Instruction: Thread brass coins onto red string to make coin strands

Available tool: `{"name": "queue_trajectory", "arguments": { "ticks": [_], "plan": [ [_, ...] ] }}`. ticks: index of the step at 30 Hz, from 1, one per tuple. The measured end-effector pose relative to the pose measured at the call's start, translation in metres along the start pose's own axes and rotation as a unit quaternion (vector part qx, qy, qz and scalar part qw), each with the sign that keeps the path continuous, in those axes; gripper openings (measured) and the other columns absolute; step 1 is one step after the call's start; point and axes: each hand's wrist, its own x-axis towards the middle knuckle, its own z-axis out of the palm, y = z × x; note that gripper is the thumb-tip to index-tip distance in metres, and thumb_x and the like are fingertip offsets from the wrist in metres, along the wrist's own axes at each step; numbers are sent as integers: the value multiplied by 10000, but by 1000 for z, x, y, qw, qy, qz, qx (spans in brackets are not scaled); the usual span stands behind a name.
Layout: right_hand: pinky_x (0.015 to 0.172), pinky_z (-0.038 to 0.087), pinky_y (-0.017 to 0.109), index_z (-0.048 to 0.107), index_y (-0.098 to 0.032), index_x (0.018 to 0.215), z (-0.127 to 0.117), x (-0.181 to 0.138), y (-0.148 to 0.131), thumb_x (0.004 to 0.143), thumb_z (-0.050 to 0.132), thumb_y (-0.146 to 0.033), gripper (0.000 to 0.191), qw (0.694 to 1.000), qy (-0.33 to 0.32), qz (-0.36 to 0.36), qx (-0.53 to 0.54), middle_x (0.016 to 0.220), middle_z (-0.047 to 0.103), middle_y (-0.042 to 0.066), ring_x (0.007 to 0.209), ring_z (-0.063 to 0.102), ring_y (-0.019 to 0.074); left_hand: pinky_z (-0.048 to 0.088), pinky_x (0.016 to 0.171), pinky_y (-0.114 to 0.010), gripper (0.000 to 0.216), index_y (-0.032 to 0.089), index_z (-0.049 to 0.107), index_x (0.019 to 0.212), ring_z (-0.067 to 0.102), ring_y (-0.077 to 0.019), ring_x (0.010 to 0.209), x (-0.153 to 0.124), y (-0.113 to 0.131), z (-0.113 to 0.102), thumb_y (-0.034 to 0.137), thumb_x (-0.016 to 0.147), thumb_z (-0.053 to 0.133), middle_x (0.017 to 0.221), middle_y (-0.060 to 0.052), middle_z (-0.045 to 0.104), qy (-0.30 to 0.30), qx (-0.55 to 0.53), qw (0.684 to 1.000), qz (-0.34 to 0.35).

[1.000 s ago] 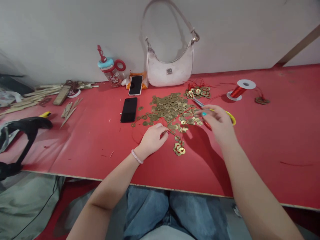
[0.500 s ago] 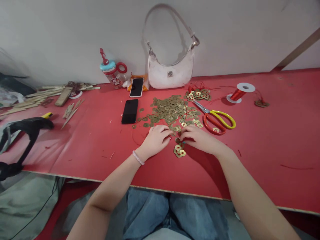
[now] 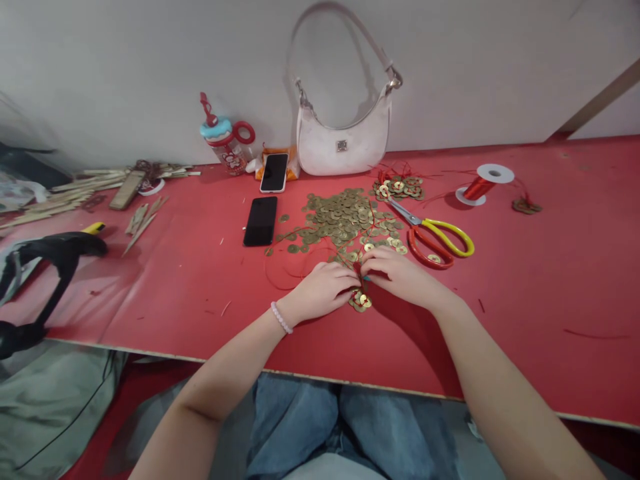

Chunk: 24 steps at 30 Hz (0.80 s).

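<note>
My left hand and my right hand meet over a small cluster of brass coins strung on red cord, on the red table. Both hands have their fingers curled together, pinching at the cord where it meets the cluster. A loop of that cord trails to the left of my left hand. Just beyond my hands lies a wide heap of loose brass coins. Red-and-yellow scissors lie on the table to the right of the heap, free of my hands.
Two phones lie left of the coins. A white handbag, a bottle and a spool of red cord stand along the wall. Finished coin clusters lie at the back, bamboo strips at left.
My right hand left the scissors lying by the coin heap and came down to join my left hand at the coin cluster. Both hands have closed in on the cord.
</note>
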Motion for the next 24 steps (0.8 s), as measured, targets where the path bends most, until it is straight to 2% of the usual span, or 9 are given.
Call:
{"name": "queue_trajectory", "arguments": {
  "ticks": [7,13,17,20,24],
  "plan": [
    [796,392,351,602,-204,750,1,2,-1,796,465,-147,155,1000,15,-8,-10,918,597,57,875,512,189,344,885,-314,226,218,584,1020,498,-151,1023,0,0,1,248,863,423,1087,-32,604,0,-4,1000,-6],
    [759,403,346,608,-202,748,0,4,-1,803,449,-147,177,1000,9,-20,-14,830,610,51,814,520,185,353,869,-312,235,216,590,1014,510,-151,995,0,0,1,238,868,407,1057,-35,606,2,-2,1000,-12],
    [792,397,357,631,-210,829,3,2,0,807,448,-142,197,999,18,-7,-30,917,601,61,886,501,200,360,862,-310,243,205,597,998,518,-157,975,1,0,1,244,871,393,1037,-38,605,12,6,1000,-18],
    [810,392,370,647,-246,929,6,0,3,817,413,-118,289,999,22,-11,-39,980,579,64,938,479,208,367,865,-312,241,202,600,992,522,-161,965,1,-1,0,238,865,398,1026,-42,601,18,8,999,-31],
    [806,398,367,661,-252,890,8,-1,6,827,423,-146,268,999,14,-21,-46,978,562,63,942,465,209,377,863,-314,243,200,606,983,525,-165,956,1,-1,-1,231,862,398,1006,-42,603,24,6,999,-41]
  ]
}}
